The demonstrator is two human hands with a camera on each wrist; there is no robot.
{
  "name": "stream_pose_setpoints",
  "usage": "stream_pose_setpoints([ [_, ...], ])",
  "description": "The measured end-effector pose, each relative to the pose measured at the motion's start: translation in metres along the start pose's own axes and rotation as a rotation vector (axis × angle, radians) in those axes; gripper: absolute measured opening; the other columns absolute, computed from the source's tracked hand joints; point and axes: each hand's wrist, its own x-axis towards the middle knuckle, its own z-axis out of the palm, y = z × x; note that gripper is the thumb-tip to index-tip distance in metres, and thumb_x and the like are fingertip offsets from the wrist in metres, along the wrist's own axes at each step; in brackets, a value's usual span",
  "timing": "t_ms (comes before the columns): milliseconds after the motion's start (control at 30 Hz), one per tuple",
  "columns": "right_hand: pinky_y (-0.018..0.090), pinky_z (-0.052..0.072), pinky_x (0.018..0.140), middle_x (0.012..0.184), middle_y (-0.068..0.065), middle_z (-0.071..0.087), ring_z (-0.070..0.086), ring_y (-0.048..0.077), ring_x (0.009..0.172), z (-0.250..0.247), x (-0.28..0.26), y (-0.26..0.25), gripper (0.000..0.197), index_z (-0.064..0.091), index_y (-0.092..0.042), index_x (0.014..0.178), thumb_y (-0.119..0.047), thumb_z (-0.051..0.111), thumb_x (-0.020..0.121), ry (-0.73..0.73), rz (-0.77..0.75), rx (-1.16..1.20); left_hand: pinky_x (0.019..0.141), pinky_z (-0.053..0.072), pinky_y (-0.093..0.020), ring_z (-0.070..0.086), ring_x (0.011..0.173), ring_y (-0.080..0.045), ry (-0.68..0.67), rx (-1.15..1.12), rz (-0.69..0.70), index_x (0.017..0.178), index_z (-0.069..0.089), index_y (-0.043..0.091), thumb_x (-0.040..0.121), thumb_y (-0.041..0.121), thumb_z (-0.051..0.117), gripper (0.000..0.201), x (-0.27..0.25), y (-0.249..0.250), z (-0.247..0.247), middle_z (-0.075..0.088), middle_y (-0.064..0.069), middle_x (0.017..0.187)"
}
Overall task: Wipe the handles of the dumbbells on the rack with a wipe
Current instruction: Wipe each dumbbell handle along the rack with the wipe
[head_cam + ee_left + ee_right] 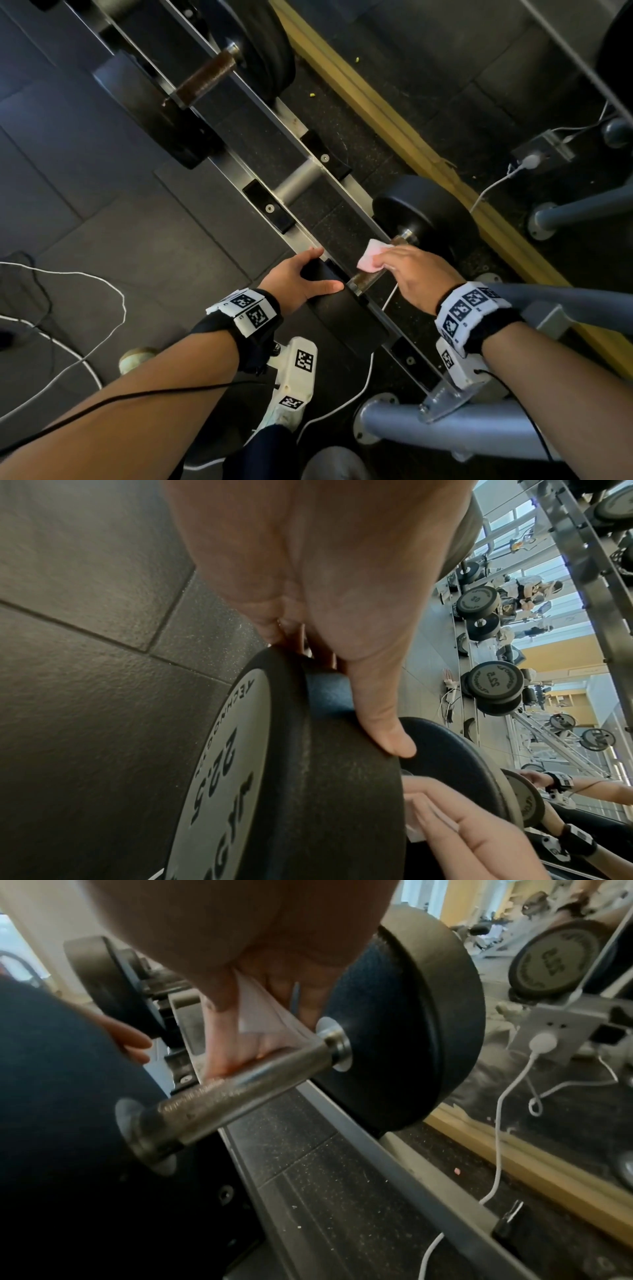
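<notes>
A black dumbbell lies across the rack's two metal rails (pixel 301 229), its knurled handle (pixel 368 278) (pixel 232 1088) bridging them. My right hand (pixel 407 274) (pixel 240 1020) pinches a pale pink wipe (pixel 474 255) (pixel 255 1012) and presses it onto the handle near the far head (pixel 424 212) (pixel 404 1031). My left hand (pixel 301 277) (pixel 342 642) grips the rim of the near head (pixel 346 318) (pixel 308 791), thumb along its edge. A second dumbbell with a rusty handle (pixel 205 77) sits further along the rack.
A yellow wooden strip (pixel 394 123) runs under a mirror behind the rack. White cables (pixel 85 308) trail over the dark rubber floor. Grey tubular frame legs (pixel 445 428) stand at the lower right. A charger plug (pixel 542 1042) sits in a socket.
</notes>
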Motion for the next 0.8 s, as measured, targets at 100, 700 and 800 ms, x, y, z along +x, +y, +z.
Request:
stream_pose_setpoints([
  [100,0.026,0.036,0.108,0.129,-0.002,0.060,0.050,0.013,0.127,0.002,0.011,-0.009,0.041,0.059,-0.021,0.129,-0.002,0.050,0.093,0.242,-0.037,0.093,0.109,0.036,-0.028,0.050,0.128,-0.015,-0.002,-0.001,0.006,0.147,0.039,0.040,0.077,0.045,0.079,0.080,0.001,0.000,0.000,0.051,0.006,0.142],
  [700,0.019,0.038,0.093,0.127,-0.001,0.059,0.054,0.019,0.122,0.061,-0.059,0.005,0.034,0.060,-0.025,0.130,-0.021,0.039,0.104,0.522,0.755,0.987,0.122,0.013,-0.048,0.004,0.150,-0.027,0.087,0.273,0.021,0.157,0.001,0.031,0.053,0.069,0.081,0.136,-0.001,0.005,0.037,0.004,0.006,0.165],
  [800,0.028,0.035,0.104,0.145,-0.001,0.050,0.046,0.018,0.131,0.067,-0.042,-0.001,0.037,0.057,-0.033,0.135,-0.027,0.038,0.104,0.566,0.749,1.090,0.121,0.015,-0.049,0.005,0.150,-0.027,0.089,0.279,0.027,0.156,0.005,0.035,0.052,0.070,0.082,0.134,0.000,0.004,0.037,0.007,0.007,0.164],
])
